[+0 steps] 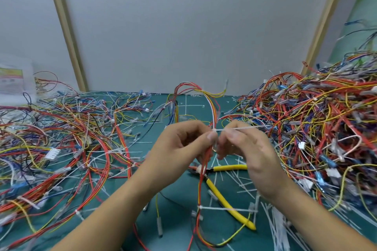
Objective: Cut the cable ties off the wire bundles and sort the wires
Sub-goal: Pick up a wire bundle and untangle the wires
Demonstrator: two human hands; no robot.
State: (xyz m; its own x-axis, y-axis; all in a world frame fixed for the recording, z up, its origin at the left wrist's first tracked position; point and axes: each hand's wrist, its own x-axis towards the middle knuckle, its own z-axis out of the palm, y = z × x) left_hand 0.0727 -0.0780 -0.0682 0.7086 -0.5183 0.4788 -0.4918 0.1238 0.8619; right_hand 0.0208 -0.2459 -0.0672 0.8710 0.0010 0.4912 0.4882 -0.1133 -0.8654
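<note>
Two masses of wires cover the green table (pixel 177 199): a tall heap (pixel 326 120) on the right and a flatter spread (pixel 61 128) on the left. A packet (pixel 12 79) at the far left carries a label too blurred to read. Both hands work above the middle. The left hand (pixel 183 142), fingers curled, pinches one wire bundle (pixel 212 106) at its white cable tie (pixel 244 128). The right hand (pixel 244 146) pinches that tie's tail. One pair of yellow-handled cutters (pixel 228 167) lies on the table beneath them, beside many loose cut ties (pixel 279 224).
</note>
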